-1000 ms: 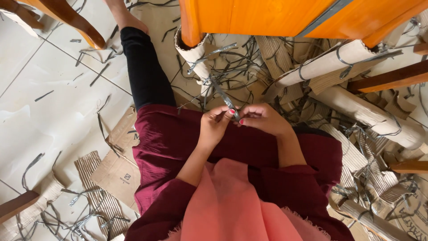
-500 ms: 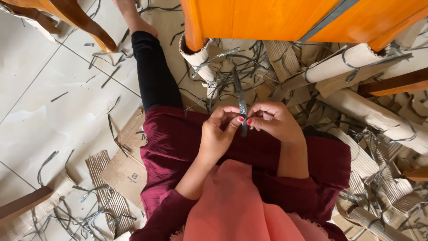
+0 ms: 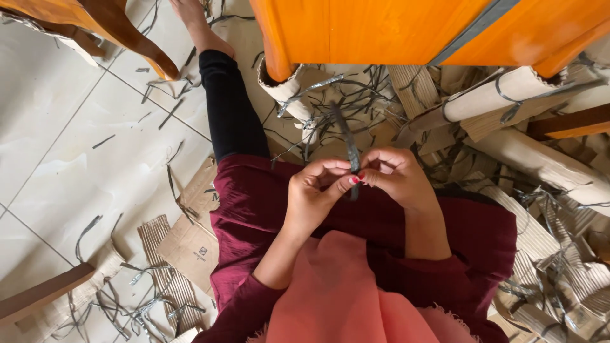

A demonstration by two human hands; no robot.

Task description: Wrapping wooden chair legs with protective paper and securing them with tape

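Strip: thin, dark grey strip [image 3: 346, 143] held between both hands above the lap; it rises from the fingertips toward the orange table edge, upper part blurred, so its end cannot be made out clearly.
Strip look: narrow, flat, slightly bowed; same colour and width as the many loose strips [image 3: 356, 95] scattered on the floor. Material cannot be told for sure.
Left hand: left hand [image 3: 314, 194] curled almost closed, thumb and forefinger pinched on the strip's lower end; red nail visible at the pinch.
Right hand: right hand [image 3: 397, 178] also curled nearly shut, fingertips meeting the left's and gripping the same strip just beside that pinch.
Why held so: judged, two close pinches keep a limp strip steady and taut near the lap, where the eyes look straight down on it.
Lap: maroon garment [image 3: 267, 203] under the hands; pink cloth [image 3: 330, 298] hangs nearer the camera. One leg in black [image 3: 232, 114] stretches out to a bare foot [image 3: 197, 25].
Rolls: corrugated cardboard rolls [image 3: 502, 95], banded with grey strips, lie just beyond the hands and to the right, within reach.
Table: orange wooden table [image 3: 394, 28] overhangs the rolls.
Floor: pale tiles [image 3: 82, 171] on the left, with flat cardboard pieces [image 3: 190, 235] and stray offcuts.
Chair: brown chair leg [image 3: 127, 35] at upper left, well apart from the hands.
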